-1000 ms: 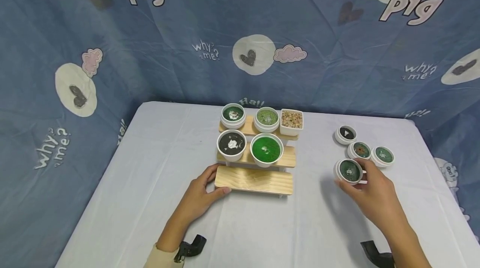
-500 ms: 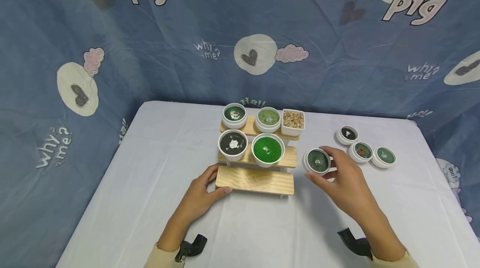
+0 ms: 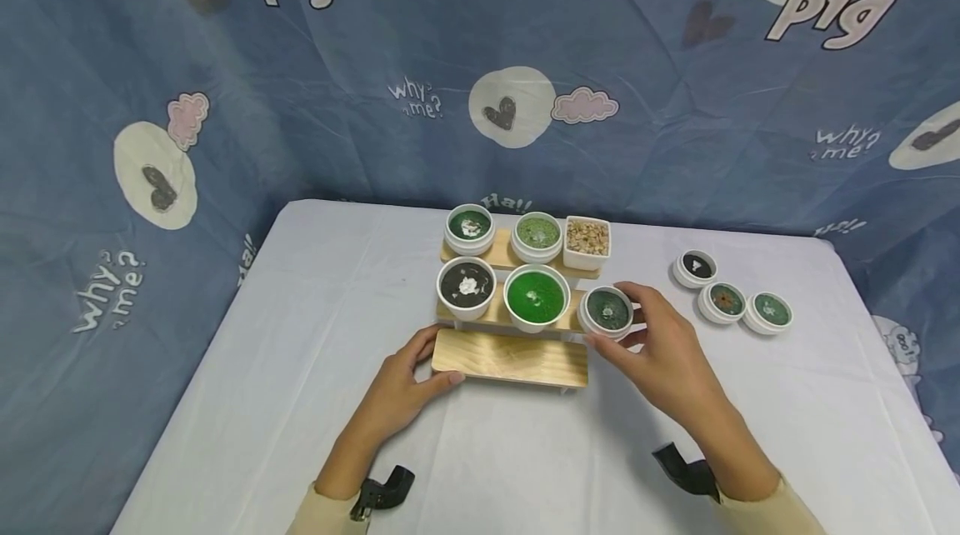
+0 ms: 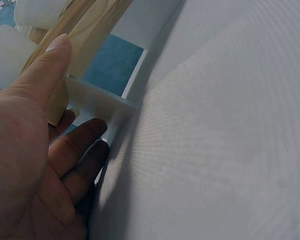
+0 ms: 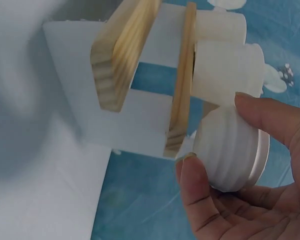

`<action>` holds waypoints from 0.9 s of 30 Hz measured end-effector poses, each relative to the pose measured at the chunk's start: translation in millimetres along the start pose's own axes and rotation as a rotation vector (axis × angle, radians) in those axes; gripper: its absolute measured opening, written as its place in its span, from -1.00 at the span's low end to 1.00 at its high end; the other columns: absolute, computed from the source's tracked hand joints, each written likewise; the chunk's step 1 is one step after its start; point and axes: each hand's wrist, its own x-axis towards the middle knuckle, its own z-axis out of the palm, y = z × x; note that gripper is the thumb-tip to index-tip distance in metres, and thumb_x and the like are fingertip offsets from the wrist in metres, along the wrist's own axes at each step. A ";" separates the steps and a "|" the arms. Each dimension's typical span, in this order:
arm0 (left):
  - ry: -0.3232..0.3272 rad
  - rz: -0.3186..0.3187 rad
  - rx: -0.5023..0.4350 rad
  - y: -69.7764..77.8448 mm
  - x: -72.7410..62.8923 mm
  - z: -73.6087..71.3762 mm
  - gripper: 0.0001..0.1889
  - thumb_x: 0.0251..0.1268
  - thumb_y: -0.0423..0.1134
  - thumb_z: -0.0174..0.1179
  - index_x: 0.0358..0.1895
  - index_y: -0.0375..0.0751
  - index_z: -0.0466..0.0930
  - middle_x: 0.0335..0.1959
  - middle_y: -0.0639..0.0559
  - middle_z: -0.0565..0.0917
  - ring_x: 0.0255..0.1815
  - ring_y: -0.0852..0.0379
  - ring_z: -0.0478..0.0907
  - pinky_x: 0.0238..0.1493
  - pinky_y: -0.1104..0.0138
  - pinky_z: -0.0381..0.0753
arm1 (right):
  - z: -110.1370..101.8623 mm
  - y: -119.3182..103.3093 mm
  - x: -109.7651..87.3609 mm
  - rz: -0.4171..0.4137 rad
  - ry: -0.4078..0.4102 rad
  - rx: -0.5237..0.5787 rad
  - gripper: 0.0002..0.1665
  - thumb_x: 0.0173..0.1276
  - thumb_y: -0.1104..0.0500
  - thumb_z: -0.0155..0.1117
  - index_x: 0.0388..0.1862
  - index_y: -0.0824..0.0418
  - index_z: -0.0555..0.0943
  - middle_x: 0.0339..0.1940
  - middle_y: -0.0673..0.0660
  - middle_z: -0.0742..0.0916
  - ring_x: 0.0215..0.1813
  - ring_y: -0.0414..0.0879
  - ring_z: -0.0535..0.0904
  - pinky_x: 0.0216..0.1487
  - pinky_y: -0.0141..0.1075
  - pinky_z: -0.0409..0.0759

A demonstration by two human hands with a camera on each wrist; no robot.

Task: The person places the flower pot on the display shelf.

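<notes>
The dark green pot (image 3: 608, 312) has just moved left, over to the right end of the middle step (image 3: 498, 312), so now it lines up with two big cups (image 3: 467, 285). The right hand (image 3: 667, 356) pinches it. The left hand (image 3: 401, 392) grips the bottom step (image 3: 510, 357). Two round pots (image 3: 537, 235) and one square dish (image 3: 587, 242) are on the top step (image 3: 501, 252). Three small pots (image 3: 722, 303) are on the desk (image 3: 337, 277).

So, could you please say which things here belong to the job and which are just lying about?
Part of the job, it seems:
tiered wooden stand, gripped by the left hand
pot in the right hand
five containers on the stand
probably three loose pots

Just surroundings:
white tablecloth
blue backdrop
black wrist mounts
</notes>
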 end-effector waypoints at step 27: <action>0.004 -0.014 0.024 4.8 -1.2 -0.4 -0.20 0.23 0.14 0.51 0.52 0.16 0.39 0.34 0.10 0.63 0.50 0.03 0.40 0.51 -0.13 0.27 | 20.7 -7.8 9.0 -0.023 0.033 0.013 -0.19 0.27 0.15 0.64 0.39 0.39 0.46 0.04 0.23 0.71 -0.02 0.03 0.67 -0.13 -0.17 0.74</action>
